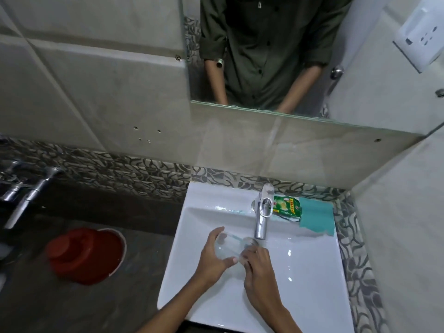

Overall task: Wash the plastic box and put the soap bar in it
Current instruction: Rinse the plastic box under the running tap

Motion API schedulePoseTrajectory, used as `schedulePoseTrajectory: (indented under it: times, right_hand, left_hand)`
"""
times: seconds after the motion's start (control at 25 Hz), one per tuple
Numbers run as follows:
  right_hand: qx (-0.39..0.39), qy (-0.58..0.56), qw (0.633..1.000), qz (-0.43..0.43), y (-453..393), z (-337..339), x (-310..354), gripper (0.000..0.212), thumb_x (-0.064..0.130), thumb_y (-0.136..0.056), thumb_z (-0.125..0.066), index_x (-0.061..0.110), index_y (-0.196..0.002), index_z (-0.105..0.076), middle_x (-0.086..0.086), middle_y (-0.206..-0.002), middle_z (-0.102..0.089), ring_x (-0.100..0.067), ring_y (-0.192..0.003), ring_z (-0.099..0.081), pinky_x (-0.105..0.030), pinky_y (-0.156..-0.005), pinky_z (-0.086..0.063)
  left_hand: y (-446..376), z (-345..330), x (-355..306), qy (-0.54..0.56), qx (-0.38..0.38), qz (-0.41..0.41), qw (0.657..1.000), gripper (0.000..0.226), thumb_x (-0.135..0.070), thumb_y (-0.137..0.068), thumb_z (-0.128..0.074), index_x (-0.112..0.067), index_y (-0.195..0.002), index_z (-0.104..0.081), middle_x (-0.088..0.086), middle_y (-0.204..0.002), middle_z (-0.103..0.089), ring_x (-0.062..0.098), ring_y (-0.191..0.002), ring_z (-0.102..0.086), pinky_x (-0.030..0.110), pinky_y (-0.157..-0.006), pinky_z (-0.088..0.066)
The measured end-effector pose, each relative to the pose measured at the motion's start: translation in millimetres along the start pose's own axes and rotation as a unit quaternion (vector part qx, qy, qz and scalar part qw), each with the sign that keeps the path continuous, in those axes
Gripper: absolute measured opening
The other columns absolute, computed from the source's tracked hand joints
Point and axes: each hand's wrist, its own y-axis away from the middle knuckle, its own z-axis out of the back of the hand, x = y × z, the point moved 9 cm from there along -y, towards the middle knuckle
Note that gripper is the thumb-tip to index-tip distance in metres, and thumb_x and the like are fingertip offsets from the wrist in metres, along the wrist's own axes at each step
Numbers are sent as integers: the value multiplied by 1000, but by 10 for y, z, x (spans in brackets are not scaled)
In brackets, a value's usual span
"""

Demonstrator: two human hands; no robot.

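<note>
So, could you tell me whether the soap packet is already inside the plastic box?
No, the green soap packet lies on the sink ledge behind the tap, while the left hand holds the clear plastic box over the basin.

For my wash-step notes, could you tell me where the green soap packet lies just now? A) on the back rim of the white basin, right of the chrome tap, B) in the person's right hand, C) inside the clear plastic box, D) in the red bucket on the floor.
A: the green soap packet lies on the white basin's back rim, right of the chrome tap, against a teal cloth.
</note>
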Motion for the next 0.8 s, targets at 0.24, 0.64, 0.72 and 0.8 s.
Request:
schedulePoseTrajectory:
  times: [0.24, 0.64, 0.72, 0.8]
  right_hand:
    - [-173, -157, 955, -186, -298, 920, -314, 16, 18, -88, -71, 20, -104, -69, 3, -97, -68, -11, -87, -63, -39, -79, -55]
    - [23, 67, 992, -108, -1487, 1172, 210, 16, 17, -68, -66, 25, -60, -55, -8, -75, -52, -25, -68, -50, -30, -58, -31]
    - [51, 54, 995, -61, -1475, 1197, 157, 15, 16, -69, -66, 30, -75, -66, -4, -80, -53, -20, -71, -53, -30, -60, -36]
    - [-19, -13, 995, -93, -1334, 1184, -22, 41, 5, -72, -74, 23, -109, -71, -2, -92, -62, -15, -79, -59, -24, -69, -46]
  left_hand:
    - [-375, -192, 13, 25, 21, 74, 997, 87, -4, -50, -94, -24, -127, -58, 3, -118, -64, 20, -108, -61, 27, -85, -55]
    - [-461, -374, -194, 52, 83, 53, 994, 84, 0, -53, -88, -37, -124, -61, -1, -115, -66, 20, -110, -61, 35, -87, -59]
    - [-455, -412, -217, 74, 108, 55, 990, 86, 3, -51, -84, -38, -124, -63, -1, -114, -64, 20, -110, -61, 32, -79, -59]
    - [-463, -439, -217, 108, 120, 63, 985, 89, 6, -47, -79, -36, -125, -66, -3, -113, -65, 20, -113, -61, 29, -72, -58]
